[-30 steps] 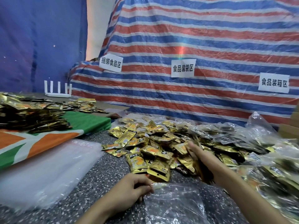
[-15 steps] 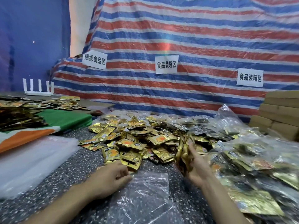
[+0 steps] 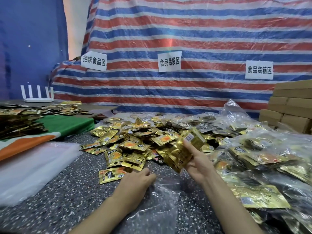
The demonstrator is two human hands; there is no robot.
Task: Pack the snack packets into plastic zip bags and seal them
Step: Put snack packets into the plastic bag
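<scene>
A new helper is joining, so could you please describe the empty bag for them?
On the speckled table, just in front of the heap of gold packets, a clear bag lies flat, held at its top edge by the left hand. Unlike the bags piled to the right, it holds no packets.

Red, white and blue striped tarpaulin [image 3: 202, 31] draped across the back, three white paper signs [image 3: 169, 61] with Chinese lettering taped on it, dark blue sheet [image 3: 30, 39] at left, speckled grey tabletop [image 3: 76, 191], stacked cardboard boxes [image 3: 292, 105] at right, white router [image 3: 38, 96] far left
</scene>
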